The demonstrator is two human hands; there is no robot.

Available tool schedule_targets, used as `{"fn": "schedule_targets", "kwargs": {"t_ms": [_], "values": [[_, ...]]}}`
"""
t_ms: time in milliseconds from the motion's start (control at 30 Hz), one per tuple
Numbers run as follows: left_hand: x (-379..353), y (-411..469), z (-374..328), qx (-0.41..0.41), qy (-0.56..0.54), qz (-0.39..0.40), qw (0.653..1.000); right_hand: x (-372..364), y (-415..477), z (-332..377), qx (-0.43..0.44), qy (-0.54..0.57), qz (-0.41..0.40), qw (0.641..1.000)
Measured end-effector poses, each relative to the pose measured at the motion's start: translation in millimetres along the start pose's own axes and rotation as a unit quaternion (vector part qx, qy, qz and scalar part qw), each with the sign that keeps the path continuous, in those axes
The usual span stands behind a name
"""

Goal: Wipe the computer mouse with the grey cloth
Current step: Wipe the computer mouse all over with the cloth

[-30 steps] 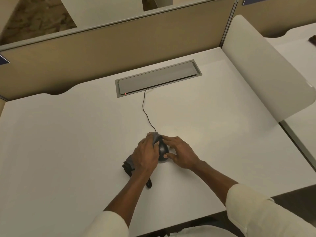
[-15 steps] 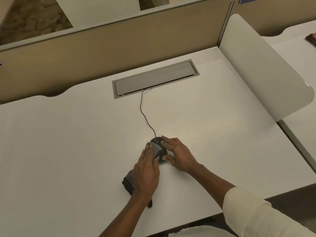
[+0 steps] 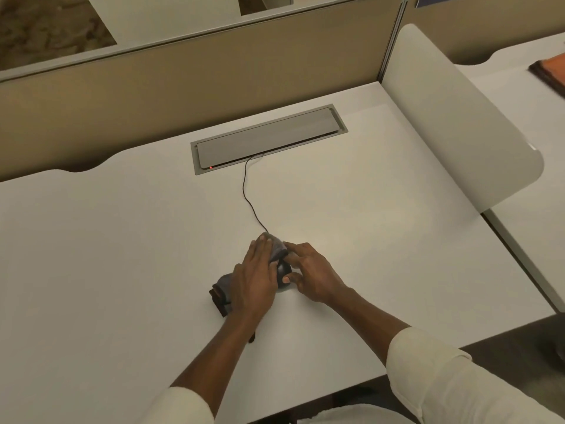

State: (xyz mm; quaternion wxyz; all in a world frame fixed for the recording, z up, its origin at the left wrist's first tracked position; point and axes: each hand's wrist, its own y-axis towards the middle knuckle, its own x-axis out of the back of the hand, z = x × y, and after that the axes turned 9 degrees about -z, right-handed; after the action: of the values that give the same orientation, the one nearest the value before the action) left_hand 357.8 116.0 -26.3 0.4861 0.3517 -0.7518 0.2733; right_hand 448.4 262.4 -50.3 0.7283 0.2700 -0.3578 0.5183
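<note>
Here, a black computer mouse (image 3: 283,272) is seen on a white desk (image 3: 122,255), near the front edge and roughly in the middle of the desktop, with most of its body hidden under cloth and hands. A grey cloth (image 3: 276,247) is draped over the front and top of the mouse, and its other end is bunched on the desk under the wrist of the left hand (image 3: 255,278), where a darker edge of the fabric shows. The left hand is laid flat on the cloth, its fingers (image 3: 260,249) stretched out nearly straight and held close together, pressing the cloth down onto the mouse rather than gripping it. The right hand (image 3: 315,275) is placed against the right side of the mouse; its fingers are loosely curled, the thumb touching the rear of the mouse and the index finger resting near the cloth-covered front, so the mouse is steadied between them. A thin black cable (image 3: 247,197) is run from the front of the mouse across the desk to a grey cable hatch (image 3: 266,139) set into the desktop, where a small red light (image 3: 211,167) is lit. Cream sleeves (image 3: 458,381) are pushed up on both forearms. A tan partition (image 3: 183,84) is fixed behind the desk, and a white rounded divider (image 3: 452,117) stands along the right side.
</note>
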Motion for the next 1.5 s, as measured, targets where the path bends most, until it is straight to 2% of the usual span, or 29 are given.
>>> {"fn": "schedule_targets", "kwargs": {"t_ms": [133, 267, 500, 700, 900, 1133, 1200, 1367, 1433, 1500], "values": [[-6.8, -32.6, -13.0, 0.033, 0.002, -0.019, 0.999, -2.4, -1.6, 0.9, 0.0, 0.02, -0.022, 1.0], [-13.2, -59.2, -21.7, 0.075, -0.05, -0.027, 0.996, -4.3, -2.0, -0.2, 0.0, 0.022, -0.023, 1.0], [-0.9, -34.0, -7.5, 0.096, -0.059, -0.054, 0.992, -2.4, 4.6, -3.8, -0.011, 0.047, 0.016, 0.999], [12.4, 10.4, 3.0, 0.043, -0.033, -0.019, 0.998, 0.3, 5.7, -1.4, 0.002, 0.045, 0.014, 0.999], [7.5, -4.3, 4.1, 0.0, -0.032, 0.005, 0.999, -0.6, 4.4, 0.1, 0.002, 0.07, 0.001, 0.998], [-9.3, -65.5, -18.9, 0.01, 0.024, 0.0, 1.0, -5.5, 4.9, -4.4, 0.002, 0.038, 0.005, 0.999], [-10.5, -68.4, -20.4, 0.014, 0.031, -0.022, 0.999, -5.9, 5.1, -5.4, 0.004, 0.034, 0.006, 0.999], [-2.5, -43.1, -12.9, 0.042, -0.002, -0.071, 0.997, -4.6, 5.5, -4.5, 0.003, 0.044, 0.016, 0.999], [4.4, -21.1, -6.0, 0.059, -0.001, -0.053, 0.997, -2.8, 5.8, -3.2, -0.001, 0.044, 0.019, 0.999], [12.5, -2.6, -0.3, 0.038, -0.005, -0.025, 0.999, -1.4, 5.7, -1.7, 0.003, 0.046, 0.018, 0.999]]}}
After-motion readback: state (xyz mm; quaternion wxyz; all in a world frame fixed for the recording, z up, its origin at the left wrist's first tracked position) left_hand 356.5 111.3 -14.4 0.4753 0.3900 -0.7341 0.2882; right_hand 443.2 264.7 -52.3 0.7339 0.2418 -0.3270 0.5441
